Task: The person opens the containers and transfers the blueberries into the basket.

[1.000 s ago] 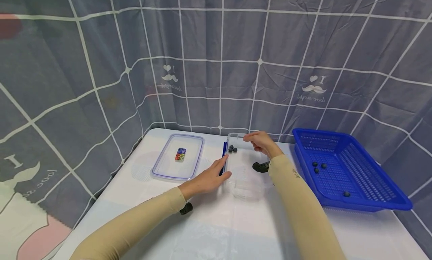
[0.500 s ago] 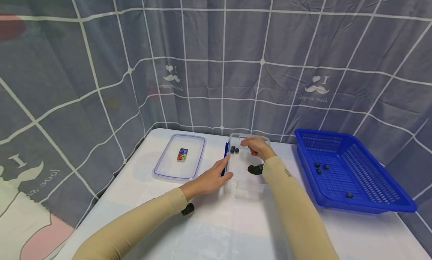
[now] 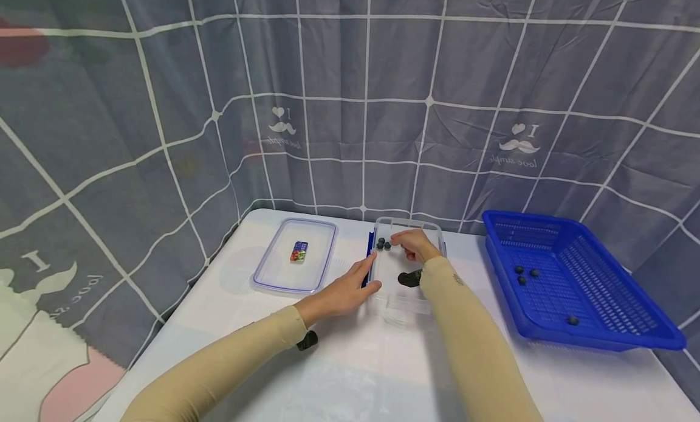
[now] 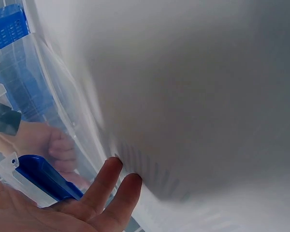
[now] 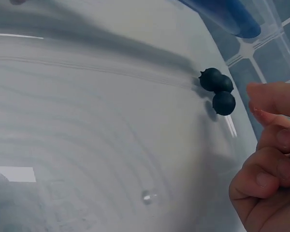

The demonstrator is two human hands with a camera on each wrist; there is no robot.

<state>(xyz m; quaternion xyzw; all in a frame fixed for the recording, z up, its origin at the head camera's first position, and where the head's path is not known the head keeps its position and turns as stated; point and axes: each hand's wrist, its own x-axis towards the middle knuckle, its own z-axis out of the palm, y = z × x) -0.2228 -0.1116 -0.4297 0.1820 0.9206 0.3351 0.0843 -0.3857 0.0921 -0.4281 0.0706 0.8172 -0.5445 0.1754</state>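
Note:
A clear plastic storage box (image 3: 407,220) lies on the white table, with several blueberries (image 5: 224,103) clustered in its far left corner. My left hand (image 3: 347,288) rests along the box's left side with fingers extended. Beside those fingers is a blue side clip (image 4: 43,178). Over the inside of the box is my right hand (image 3: 417,244), its index finger pointing toward the berries. In the right wrist view, thumb and index tip come together just right of the cluster, the other fingers curled, and nothing shows between them.
A clear lid (image 3: 271,270) with a blue seal lies to the left, bearing a small colourful label (image 3: 299,252). On the right stands a blue plastic basket (image 3: 547,215) holding several blueberries (image 3: 534,273). A dark grid-patterned curtain (image 3: 328,130) hangs behind the table.
My right hand has moved left and slightly down, closer to the blueberries in the box. My left hand keeps its place at the box's side. The head view has shifted slightly.

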